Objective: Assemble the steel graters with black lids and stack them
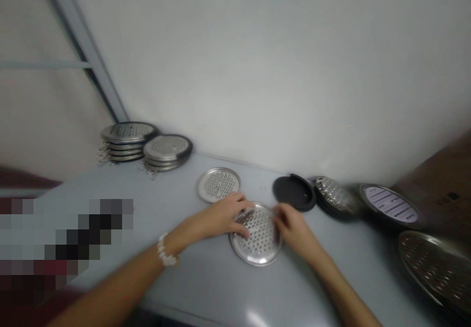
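Note:
A round metal grater [259,241] lies on the table in front of me. My left hand [224,215] is on its upper left side, with thumb and fingers apart over the perforated face and the rim. At the right rim, my right hand [294,229] has its fingers curled against the edge; its fingertips are partly hidden and blurred. Just behind my left hand, a second round metal grater [219,184] lies flat. A black round base [293,192] with a raised rim sits beyond my right hand.
Two stacks of black-rimmed graters, a taller stack [128,138] and a shorter stack [167,150], stand at the back left. To the right are more graters [334,193], a disc with a striped label [392,204] and a large pile [437,263]. A wall [257,72] rises behind the table.

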The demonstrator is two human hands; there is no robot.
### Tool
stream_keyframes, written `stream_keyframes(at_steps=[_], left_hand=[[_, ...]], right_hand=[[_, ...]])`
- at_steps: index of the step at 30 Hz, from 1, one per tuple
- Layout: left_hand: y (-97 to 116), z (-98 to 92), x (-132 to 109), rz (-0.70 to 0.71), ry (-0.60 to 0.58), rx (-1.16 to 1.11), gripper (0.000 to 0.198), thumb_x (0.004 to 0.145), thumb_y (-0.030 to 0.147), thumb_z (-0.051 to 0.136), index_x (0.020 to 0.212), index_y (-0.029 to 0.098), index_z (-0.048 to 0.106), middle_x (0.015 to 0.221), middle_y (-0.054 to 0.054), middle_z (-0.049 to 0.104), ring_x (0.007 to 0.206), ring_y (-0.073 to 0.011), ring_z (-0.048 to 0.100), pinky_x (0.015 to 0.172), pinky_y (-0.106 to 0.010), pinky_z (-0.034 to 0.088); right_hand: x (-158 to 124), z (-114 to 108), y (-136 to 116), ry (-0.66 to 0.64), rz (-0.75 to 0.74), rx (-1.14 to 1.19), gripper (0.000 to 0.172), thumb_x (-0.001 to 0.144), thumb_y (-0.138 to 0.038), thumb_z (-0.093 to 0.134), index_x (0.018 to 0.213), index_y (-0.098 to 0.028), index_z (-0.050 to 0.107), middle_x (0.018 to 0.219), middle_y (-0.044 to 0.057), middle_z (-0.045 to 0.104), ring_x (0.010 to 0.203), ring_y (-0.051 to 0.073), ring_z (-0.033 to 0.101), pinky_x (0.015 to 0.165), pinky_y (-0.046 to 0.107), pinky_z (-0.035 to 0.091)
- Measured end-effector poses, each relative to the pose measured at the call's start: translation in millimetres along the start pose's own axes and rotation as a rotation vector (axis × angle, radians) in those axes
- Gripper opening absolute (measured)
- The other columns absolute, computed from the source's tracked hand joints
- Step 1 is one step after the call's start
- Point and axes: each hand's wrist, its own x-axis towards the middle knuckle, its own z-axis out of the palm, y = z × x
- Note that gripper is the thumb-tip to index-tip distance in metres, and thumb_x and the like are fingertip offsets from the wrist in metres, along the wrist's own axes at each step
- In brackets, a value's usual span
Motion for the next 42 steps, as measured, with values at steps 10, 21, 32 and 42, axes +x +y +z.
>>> stream_keyframes(at_steps=[10,21,32,42], left_hand=[[-1.2,3.7,0.4,0.037,0.017,0.047,0.07,0.07,0.049,0.085,0.131,0.025,0.06,0.114,-0.006,0.059,0.112,-0.0276,0.052,0.099,-0.038,0.04],[-6.8,-2.6,-1.0,0.003,0.043,0.067,0.053,0.079,0.04,0.08,0.125,0.023,0.062,0.117,-0.006,0.062,0.112,-0.025,0.056,0.099,-0.036,0.041],[-9.9,-1.7,-1.5,0.052,0.044,0.086,0.043,0.086,0.04,0.073,0.124,0.025,0.063,0.114,-0.006,0.063,0.111,-0.0251,0.056,0.099,-0.038,0.042],[4.2,3.9,-6.1,0.079,0.052,0.063,0.079,0.067,0.058,0.083,0.135,0.028,0.056,0.137,-0.01,0.052,0.127,-0.0325,0.047,0.11,-0.046,0.037]], right_hand=[[-0.9,-1.6,-6.3,-0.003,0.017,-0.025,0.009,0.09,-0.025,0.051,0.089,-0.02,0.059,0.081,0.004,0.061,0.076,0.021,0.059,0.071,0.033,0.044],[-0.9,-1.9,-4.4,-0.014,0.012,-0.022,0.009,0.091,-0.024,0.048,0.087,-0.02,0.056,0.081,0.004,0.06,0.076,0.021,0.057,0.07,0.032,0.042],[-9.7,-8.8,-9.2,-0.174,-0.035,-0.034,0.082,0.073,-0.048,0.082,0.139,-0.017,0.044,0.12,0.01,0.052,0.114,0.029,0.053,0.099,0.042,0.043],[-8.9,-11.2,-20.4,-0.205,-0.037,-0.112,0.066,0.07,-0.044,0.086,0.124,-0.02,0.056,0.107,0.005,0.047,0.099,0.026,0.056,0.087,0.039,0.048]])
